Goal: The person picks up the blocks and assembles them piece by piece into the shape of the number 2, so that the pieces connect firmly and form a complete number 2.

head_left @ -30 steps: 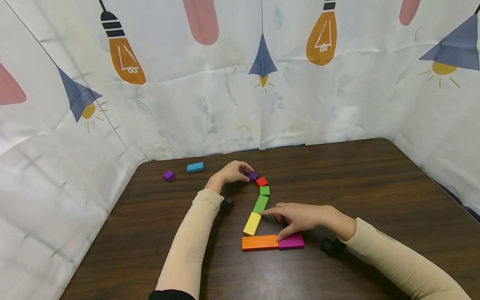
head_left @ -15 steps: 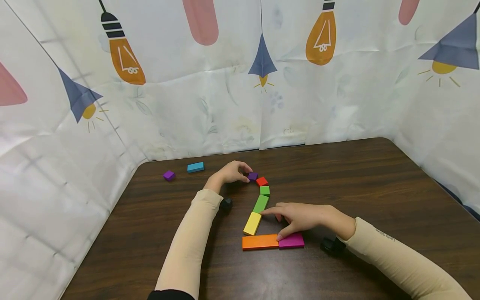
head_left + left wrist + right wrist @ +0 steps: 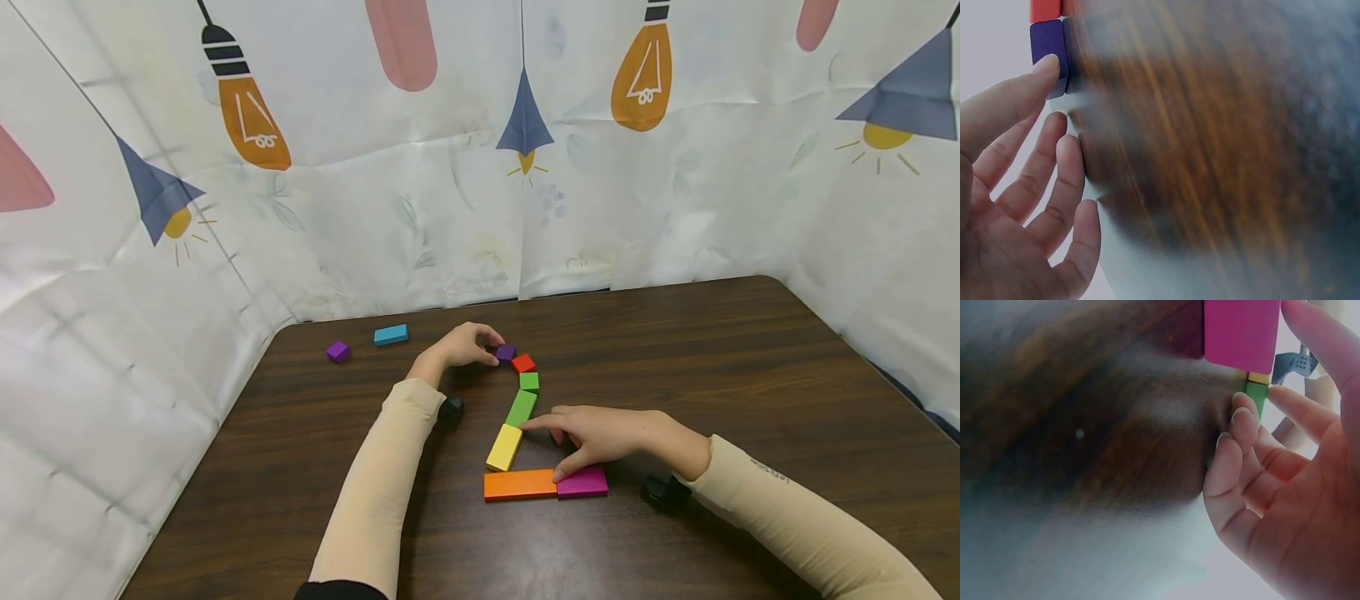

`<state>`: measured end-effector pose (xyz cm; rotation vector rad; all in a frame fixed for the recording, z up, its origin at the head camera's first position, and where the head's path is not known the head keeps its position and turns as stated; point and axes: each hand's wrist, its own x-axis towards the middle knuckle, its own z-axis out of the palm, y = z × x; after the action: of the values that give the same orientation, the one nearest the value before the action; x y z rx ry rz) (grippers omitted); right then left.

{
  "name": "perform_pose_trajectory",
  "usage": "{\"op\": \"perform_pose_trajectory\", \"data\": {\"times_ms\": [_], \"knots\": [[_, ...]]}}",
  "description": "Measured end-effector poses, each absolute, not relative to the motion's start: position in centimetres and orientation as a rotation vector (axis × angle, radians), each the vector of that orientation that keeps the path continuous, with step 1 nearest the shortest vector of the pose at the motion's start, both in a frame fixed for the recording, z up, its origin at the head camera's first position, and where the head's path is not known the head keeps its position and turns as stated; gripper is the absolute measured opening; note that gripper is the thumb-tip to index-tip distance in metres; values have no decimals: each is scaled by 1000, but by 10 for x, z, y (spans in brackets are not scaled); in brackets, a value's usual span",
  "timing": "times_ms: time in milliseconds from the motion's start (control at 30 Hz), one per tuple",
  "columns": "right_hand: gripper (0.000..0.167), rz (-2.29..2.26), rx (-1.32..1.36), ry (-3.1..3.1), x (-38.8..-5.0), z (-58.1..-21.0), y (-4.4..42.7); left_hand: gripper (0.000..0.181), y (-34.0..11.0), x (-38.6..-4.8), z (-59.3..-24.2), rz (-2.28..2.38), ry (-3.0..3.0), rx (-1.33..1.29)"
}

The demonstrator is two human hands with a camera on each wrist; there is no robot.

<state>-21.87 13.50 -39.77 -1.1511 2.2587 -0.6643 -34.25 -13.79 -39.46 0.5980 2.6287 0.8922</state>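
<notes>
My left hand (image 3: 467,344) pinches a dark purple block (image 3: 507,353) at the far end of a curved row. In the left wrist view its thumb lies on the dark purple block (image 3: 1049,59), with the index finger partly hidden behind. Beside it come a red block (image 3: 523,363), a small green block (image 3: 529,382), a longer green block (image 3: 521,408) and a yellow block (image 3: 505,447). An orange block (image 3: 521,485) and a magenta block (image 3: 583,482) lie end to end nearest me. My right hand (image 3: 603,433) touches the green-yellow joint with its index finger and the orange-magenta joint with its thumb.
A purple cube (image 3: 338,351) and a light blue block (image 3: 391,335) lie apart at the back left of the dark wooden table (image 3: 712,358). A white printed curtain (image 3: 465,217) hangs behind the table and along its sides.
The dark purple block and my left hand have shifted very slightly to the left since a second ago. My right hand and the other blocks stay where they were.
</notes>
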Motion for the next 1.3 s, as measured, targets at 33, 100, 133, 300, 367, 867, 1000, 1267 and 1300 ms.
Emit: {"op": "perform_pose_trajectory", "data": {"times_ms": [33,100,133,300,367,867,1000,1267,1300], "knots": [[76,-665,-1151,2258,-219,-398,135,35,-138,-342,-395,893,2627,596],[76,-664,-1150,2259,-219,-398,135,37,-139,-342,-394,894,2628,594],[76,-665,-1149,2258,-218,-398,135,38,-140,-341,-394,896,2630,595],[76,-668,-1179,2254,-218,-396,136,38,-144,-337,-392,901,2668,614],[76,-679,-1196,2246,-219,-396,137,37,-146,-335,-391,904,2691,621],[76,-745,-1288,2230,-230,-418,143,22,-182,-307,-378,954,2907,650],[74,-707,-1220,2254,-221,-404,140,22,-195,-299,-373,964,2942,632],[75,-684,-1168,2275,-217,-399,138,22,-229,-294,-367,940,3048,499],[75,-682,-1166,2275,-218,-399,138,22,-234,-294,-367,934,3060,462]]}}
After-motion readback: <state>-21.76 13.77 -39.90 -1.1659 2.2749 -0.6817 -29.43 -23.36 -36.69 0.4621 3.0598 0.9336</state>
